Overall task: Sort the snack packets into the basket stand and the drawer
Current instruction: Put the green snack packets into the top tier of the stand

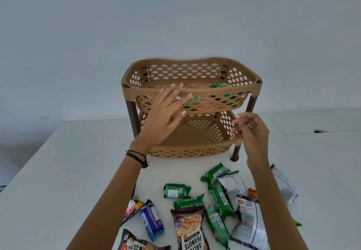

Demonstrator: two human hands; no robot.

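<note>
Snack packets (197, 208) on the desk (78, 161) look light, crinkly and slippery, so I'd pinch a sealed end; my left hand (166, 113) is spread empty, my right hand (252, 130) loosely curled, empty.

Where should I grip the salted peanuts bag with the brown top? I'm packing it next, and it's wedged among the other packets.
Judging by its pose, take the salted peanuts bag by its crimped top edge, which points toward the basket stand. Come from above with the right hand, which looks empty. The bag lies flat on the table, green packets crowd its right side, and its lower end runs out of frame.
</note>
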